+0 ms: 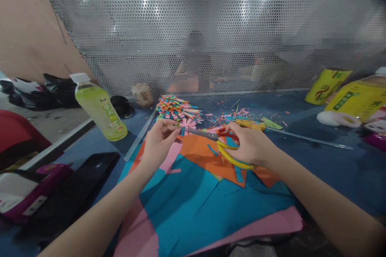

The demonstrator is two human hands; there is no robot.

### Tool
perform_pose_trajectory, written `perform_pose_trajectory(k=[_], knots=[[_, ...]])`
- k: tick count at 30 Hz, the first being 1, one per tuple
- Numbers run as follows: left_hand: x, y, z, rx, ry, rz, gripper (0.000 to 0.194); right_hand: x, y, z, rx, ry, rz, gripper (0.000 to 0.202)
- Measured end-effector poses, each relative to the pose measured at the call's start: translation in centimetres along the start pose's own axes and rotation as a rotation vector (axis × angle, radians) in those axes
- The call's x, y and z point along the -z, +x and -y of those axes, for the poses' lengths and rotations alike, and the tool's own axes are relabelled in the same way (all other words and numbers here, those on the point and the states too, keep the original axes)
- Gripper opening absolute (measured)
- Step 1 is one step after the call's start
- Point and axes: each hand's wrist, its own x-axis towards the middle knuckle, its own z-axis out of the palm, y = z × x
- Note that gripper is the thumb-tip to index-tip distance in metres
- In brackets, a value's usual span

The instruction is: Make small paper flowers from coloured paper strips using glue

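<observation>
My right hand [251,144] is closed around the scissors [235,158], which have yellow and red handles. The grey blades point left and their tips reach the fingertips of my left hand [161,138]. That hand is pinched on a small piece of paper, mostly hidden by the fingers, with a bit of blue showing. Just beyond the fingertips is a pink fringed paper piece [189,123]. A heap of multicoloured cut paper [171,106] rises behind it. Under both hands lie an orange sheet [199,156], a blue sheet [193,192] and pink strips [171,156].
A green drink bottle [101,110] leans at the left, near a black phone [93,168] and a clear stick [140,136]. Paper scraps [232,118], a yellow-handled tool [250,124] and a yellow-labelled bottle [358,96] are to the right. A perforated metal panel [193,16] closes the back.
</observation>
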Motion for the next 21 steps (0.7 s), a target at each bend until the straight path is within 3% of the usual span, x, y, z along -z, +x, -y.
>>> perform_pose_trajectory(k=[10,21], knots=[[-0.03,-0.12,-0.31,-0.013,0.009,-0.011,0.025,-0.99,-0.03,0.01,0.028,0.141,-0.016,0.04],[-0.23,-0.24,-0.54,0.02,-0.014,-0.017,0.028,-0.82,0.31,0.13,0.09,0.054,-0.069,0.041]])
